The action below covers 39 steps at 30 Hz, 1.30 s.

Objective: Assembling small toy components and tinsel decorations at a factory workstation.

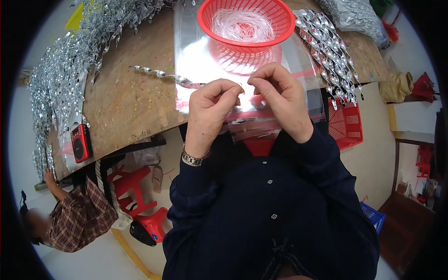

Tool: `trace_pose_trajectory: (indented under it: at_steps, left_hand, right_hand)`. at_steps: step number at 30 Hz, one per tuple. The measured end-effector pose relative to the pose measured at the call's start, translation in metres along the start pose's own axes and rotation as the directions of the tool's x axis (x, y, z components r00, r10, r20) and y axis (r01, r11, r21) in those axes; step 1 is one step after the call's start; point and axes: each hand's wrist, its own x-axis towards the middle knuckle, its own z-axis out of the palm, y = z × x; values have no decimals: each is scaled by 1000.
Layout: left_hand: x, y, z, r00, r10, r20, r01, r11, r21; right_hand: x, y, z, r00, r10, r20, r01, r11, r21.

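A twisted silver foil strip (161, 74) reaches from the left into my left hand (207, 112), whose thumb and forefinger are pinched together at its end. Close by, my right hand (284, 100) is also closed in a pinch; whatever thin thing it may hold is too small to make out. Both hands hover over clear plastic sheets (186, 49) that reflect bright light. Just beyond them stands a red plastic basket (219, 41) containing a coil of clear, thin thread (226, 25).
Silver twisted strips (329, 56) hang over the table's right edge. Shiny silver garlands (60, 70) are heaped at the left, near a small red radio (80, 143). A person in a plaid shirt (84, 217) is at lower left, near red stools (133, 189). A red crate (345, 123) stands below right.
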Motion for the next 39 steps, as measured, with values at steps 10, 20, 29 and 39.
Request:
trace_pose_trajectory:
  at_steps: [10,20,29,39]
  left_hand:
    - [0,-4,2,1000,13,-21,-13,1000,-17]
    - [1,-5,3,999,37,-4,-37,999,10]
    - [1,-7,1,998,56,22,-57,997,57]
    - [4,-12,2,991,129,47,-132,988,76]
  right_hand:
    - [-3,-11,8,934,-356,20,344,883,-321]
    - [0,-8,11,920,-393,4,356,829,-432]
    - [1,-5,11,904,-428,1,378,798,-470]
    - [3,-4,9,888,-460,27,406,753,-517]
